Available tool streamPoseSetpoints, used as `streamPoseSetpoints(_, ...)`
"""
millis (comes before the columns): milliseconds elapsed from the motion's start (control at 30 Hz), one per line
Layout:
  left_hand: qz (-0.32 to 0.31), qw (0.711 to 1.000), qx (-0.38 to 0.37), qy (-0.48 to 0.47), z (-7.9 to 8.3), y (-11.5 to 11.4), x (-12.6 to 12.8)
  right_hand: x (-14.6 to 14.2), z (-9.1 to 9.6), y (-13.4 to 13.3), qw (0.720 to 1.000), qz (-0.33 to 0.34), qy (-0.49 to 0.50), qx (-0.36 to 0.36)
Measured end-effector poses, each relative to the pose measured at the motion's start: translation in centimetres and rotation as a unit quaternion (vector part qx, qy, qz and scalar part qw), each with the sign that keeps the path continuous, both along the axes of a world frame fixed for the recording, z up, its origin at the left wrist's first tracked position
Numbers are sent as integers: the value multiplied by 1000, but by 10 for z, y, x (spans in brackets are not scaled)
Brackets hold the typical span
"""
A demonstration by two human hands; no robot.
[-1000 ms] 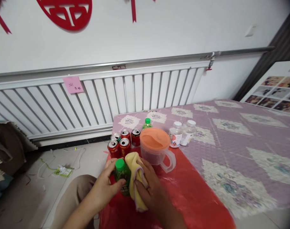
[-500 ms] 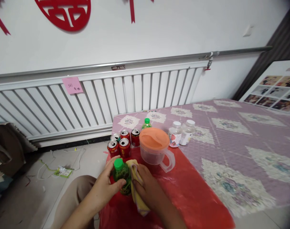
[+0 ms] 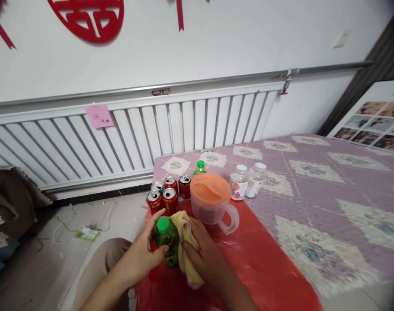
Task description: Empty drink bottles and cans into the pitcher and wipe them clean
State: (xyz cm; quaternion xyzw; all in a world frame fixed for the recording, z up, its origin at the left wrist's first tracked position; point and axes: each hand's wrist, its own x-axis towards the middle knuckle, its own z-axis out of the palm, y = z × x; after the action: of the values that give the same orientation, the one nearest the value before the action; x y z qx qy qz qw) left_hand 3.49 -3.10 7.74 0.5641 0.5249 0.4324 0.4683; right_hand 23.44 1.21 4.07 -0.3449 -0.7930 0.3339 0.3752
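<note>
A green-capped plastic bottle [image 3: 169,247] with a green wrapper stands upright on the red cover [image 3: 258,268] in front of me. Around its left side curls my left hand [image 3: 148,250], thumb in front and fingers behind. My right hand [image 3: 201,246] grips a yellow cloth [image 3: 187,263] with a purplish edge and presses it to the bottle's right side. Just behind the hands are several opened drink cans [image 3: 169,199], mostly red. A clear plastic jug [image 3: 207,211] with an orange lid [image 3: 210,188] stands beyond my right hand, its handle turned to the right.
Another green-capped bottle [image 3: 200,167] is partly hidden behind the jug. Two white-capped clear bottles [image 3: 239,183] stand right of it. A purple floral quilted cover [image 3: 313,207] spreads to the right. Behind runs a white radiator [image 3: 180,121]; a power strip [image 3: 88,233] lies on the floor at left.
The cloth and my right hand have shifted slightly up along the bottle's side. My left hand keeps its hold on the bottle. The view has moved a little.
</note>
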Motion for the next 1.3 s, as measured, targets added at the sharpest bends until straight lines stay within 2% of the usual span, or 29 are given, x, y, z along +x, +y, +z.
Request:
streamPoseSetpoints(100,-3,1000,0,-9,2,0,2,-1,-5,2,997,9,-41,-58)
streamPoseSetpoints(200,0,1000,-4,-3,4,0,3,-1,-3,-1,992,6,-88,-92)
streamPoseSetpoints(400,6,1000,-1,-3,4,-1,4,0,13,-5,982,6,-153,-113)
streamPoseSetpoints(567,13,1000,13,0,-2,1,3,2,14,-7,982,2,-153,-114)
streamPoseSetpoints(767,57,997,42,30,-14,4,4,2,9,-8,986,-1,-136,-101)
streamPoseSetpoints(900,98,988,88,77,-20,8,1,3,8,-9,987,-8,-128,-98)
streamPoseSetpoints(1200,185,949,159,202,-18,14,5,3,12,-11,982,2,-153,-113)
streamPoseSetpoints(1300,212,946,152,193,-21,16,7,4,11,-11,984,1,-144,-102)
